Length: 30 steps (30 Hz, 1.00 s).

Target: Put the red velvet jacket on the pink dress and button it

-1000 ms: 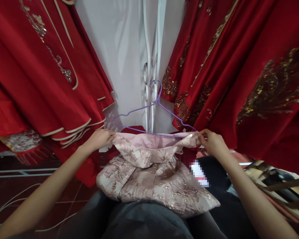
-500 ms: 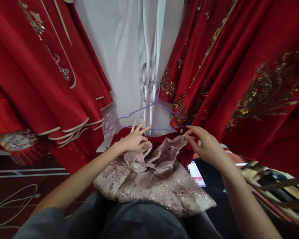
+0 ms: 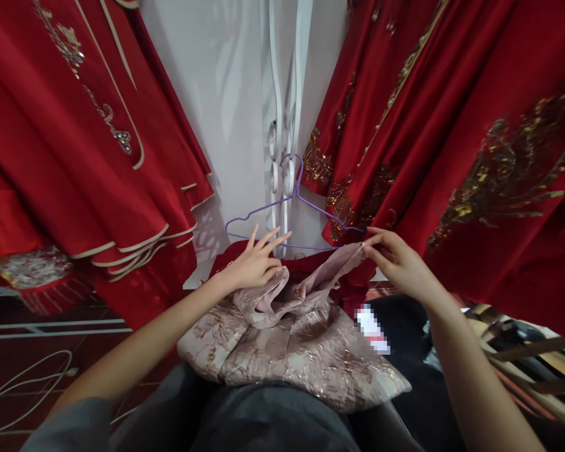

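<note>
A pale pink brocade garment [image 3: 282, 358] with metallic gold threads lies across my lap, its opening turned up. My left hand [image 3: 254, 267] pinches the near left edge of that opening between thumb and forefinger, the other fingers spread. Between finger and thumb, my right hand [image 3: 395, 260] holds a corner of the garment's edge, pulled up and taut to the right. Just beyond the hands hangs a purple wire hanger [image 3: 263, 206]. Its right end reaches my right fingertips; whether they grip it, I cannot tell.
Red embroidered garments hang at left [image 3: 136, 188] and right [image 3: 452, 157]. White ornamental metalwork [image 3: 277, 75] stands against the wall between them. A phone [image 3: 373, 328] lies on a dark surface at right. Dark red cloth [image 3: 226, 257] sits behind the garment. A white cable [image 3: 28, 376] loops on the floor.
My right hand has moved right and slightly up, stretching the garment's edge with it. The hanger has shifted slightly right and tilted down at its right side. My left hand has hardly moved.
</note>
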Tool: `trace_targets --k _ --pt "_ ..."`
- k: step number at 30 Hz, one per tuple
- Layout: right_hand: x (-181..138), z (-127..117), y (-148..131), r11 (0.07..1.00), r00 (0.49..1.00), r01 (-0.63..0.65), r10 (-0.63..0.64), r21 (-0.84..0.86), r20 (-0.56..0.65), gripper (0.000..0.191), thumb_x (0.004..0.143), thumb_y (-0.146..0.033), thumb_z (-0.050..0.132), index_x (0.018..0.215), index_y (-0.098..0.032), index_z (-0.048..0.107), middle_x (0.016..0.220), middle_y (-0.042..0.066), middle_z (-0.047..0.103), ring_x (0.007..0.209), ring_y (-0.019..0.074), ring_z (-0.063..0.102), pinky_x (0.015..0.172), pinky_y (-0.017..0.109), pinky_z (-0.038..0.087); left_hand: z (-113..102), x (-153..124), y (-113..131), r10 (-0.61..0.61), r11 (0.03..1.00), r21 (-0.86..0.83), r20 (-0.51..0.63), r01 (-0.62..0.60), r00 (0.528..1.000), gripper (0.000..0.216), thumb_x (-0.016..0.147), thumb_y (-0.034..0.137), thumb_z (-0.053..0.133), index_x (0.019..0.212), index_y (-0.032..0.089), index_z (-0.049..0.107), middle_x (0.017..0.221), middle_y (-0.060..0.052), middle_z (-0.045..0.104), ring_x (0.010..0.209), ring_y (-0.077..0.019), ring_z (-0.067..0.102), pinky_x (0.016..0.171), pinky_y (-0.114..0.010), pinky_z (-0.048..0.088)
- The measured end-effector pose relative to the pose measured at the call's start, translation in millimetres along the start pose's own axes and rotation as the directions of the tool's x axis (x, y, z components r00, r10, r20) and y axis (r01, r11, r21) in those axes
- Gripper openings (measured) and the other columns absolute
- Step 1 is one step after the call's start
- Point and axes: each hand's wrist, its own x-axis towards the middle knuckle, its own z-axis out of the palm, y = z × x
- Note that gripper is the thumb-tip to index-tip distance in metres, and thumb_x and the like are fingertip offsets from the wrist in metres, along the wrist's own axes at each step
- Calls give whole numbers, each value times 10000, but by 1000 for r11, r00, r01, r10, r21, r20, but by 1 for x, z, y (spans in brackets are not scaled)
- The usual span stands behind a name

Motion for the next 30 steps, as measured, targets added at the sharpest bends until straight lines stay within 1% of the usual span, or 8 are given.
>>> trace_targets --k 3,6,8,10,15,19,23,30 --pt "2 4 -7 1000 1000 -16 16 23 26 209 871 -425 516 885 -226 577 1319 121 520 1346 263 390 1045 454 389 12 18 -4 20 1000 5 57 -20 998 214 862 279 530 799 230 728 1548 -30 281 1428 -340 197 1094 -692 -45" --pt "2 3 -11 999 999 -35 35 -1 20 221 863 -430 524 885 -220 589 1409 125 431 1396 272 305 1054 467 376 28 25 -4 16 1000 -23 117 -13 993 174 819 259 571 747 218 724 1490 -58 384 1433 -354 162 1080 -705 -47" --pt "2 0 -8 999 999 -50 50 -19 5 227 860 -431 527 889 -217 595 1433 131 399 1410 276 276 1052 469 378 33 22 -3 2 999 -45 126 4 992 168 807 242 574 725 217 719 1430 -75 450 1434 -351 150 1077 -709 -19" --pt "2 -3 -1 997 998 -62 61 -40 -17 219 858 -423 526 888 -217 595 1410 139 423 1411 273 274 1066 467 365 31 14 -2 -9 997 -73 137 20 991 185 822 242 557 729 215 714 1391 -90 477 1422 -340 184 1075 -706 46" --pt "0 -7 28 990 991 -95 84 -104 -104 178 835 -376 526 837 -211 593 1283 141 539 1375 282 339 1116 478 297 14 -6 2 -56 986 -144 176 82 983 224 865 276 519 771 212 712 1370 -104 471 1289 -313 372 1039 -644 210" --pt "0 -12 54 956 968 -214 180 -202 -173 97 777 -289 561 734 -215 606 1240 139 558 1356 315 359 1103 483 325 6 -8 6 -108 964 -223 179 147 978 251 891 323 497 808 233 716 1293 -80 514 1187 -286 431 1023 -599 221" --pt "2 -19 77 909 940 -314 258 -274 -222 68 714 -184 572 651 -202 586 1168 172 574 1370 347 324 1108 483 326 5 -7 8 -113 950 -270 170 156 979 248 888 335 511 800 233 719 1247 -74 528 1158 -281 436 1011 -557 229" --pt "2 -17 99 915 961 -235 169 -326 -218 56 672 -169 555 639 -215 556 952 174 617 1388 352 284 1100 515 339 4 -9 9 -129 937 -303 163 174 978 254 902 352 500 811 231 704 1202 -57 546 1131 -261 452 1011 -554 214"
